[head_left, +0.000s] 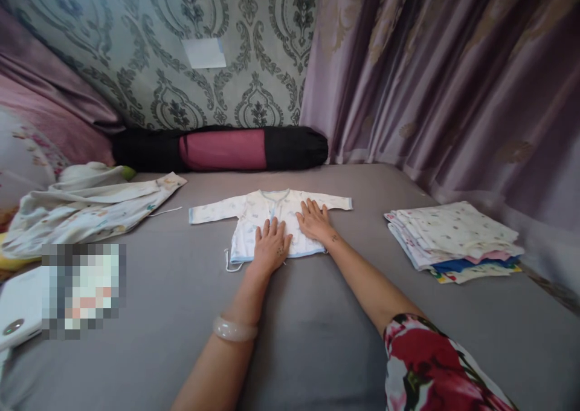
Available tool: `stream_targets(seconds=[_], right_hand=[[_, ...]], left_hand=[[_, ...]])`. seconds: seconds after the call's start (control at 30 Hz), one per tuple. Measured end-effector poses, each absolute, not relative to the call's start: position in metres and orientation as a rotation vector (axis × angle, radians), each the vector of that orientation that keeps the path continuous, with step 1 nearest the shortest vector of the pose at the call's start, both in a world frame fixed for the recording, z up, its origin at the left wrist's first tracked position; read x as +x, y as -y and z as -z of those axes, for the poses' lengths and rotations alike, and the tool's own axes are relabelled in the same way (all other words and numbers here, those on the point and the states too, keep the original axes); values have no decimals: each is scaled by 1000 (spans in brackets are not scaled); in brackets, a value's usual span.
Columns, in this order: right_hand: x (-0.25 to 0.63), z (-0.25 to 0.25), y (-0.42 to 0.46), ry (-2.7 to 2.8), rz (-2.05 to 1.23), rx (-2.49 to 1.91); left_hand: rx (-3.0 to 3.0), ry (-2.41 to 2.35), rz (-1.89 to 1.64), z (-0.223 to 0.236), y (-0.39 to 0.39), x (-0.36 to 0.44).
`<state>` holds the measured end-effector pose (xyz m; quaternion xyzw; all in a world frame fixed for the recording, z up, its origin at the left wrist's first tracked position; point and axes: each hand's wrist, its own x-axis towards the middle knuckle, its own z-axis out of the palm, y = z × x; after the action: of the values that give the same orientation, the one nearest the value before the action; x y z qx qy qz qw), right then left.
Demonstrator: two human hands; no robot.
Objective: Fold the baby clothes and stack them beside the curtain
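Note:
A small white baby shirt (254, 208) with pale prints and light blue trim lies spread on the grey sheet, both sleeves stretched out sideways. My left hand (272, 242) rests flat on its lower middle, fingers pointing away from me. On the right side of the chest, below the shoulder, my right hand (314, 220) lies palm down with fingers a little apart. A thin white tie (233, 269) loops out from the lower left hem. Part of the front is hidden beneath both hands.
Folded baby clothes (457, 236) are stacked at the right. Loose printed clothing (99, 208) lies crumpled at the left, above a white phone-like device (22, 305) and a blurred-out patch. A black and maroon long bag (222, 149) lies along the wall; purple curtains (430, 78) hang at the right.

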<state>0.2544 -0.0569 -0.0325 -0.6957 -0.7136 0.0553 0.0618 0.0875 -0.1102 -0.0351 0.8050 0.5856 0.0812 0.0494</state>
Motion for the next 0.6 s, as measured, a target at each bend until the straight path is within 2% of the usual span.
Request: stream_targets(seconds=[0.2, 0.37, 0.6], right_hand=[[256, 8, 47, 2095, -98, -2093], [263, 7, 36, 1993, -148, -2079], [272, 18, 33, 2038, -421, -2137]], left_hand=[[2534, -1825, -292, 13, 99, 95], [2572, -1709, -343, -4, 55, 121], [2529, -1310, -543, 28, -7, 157]])
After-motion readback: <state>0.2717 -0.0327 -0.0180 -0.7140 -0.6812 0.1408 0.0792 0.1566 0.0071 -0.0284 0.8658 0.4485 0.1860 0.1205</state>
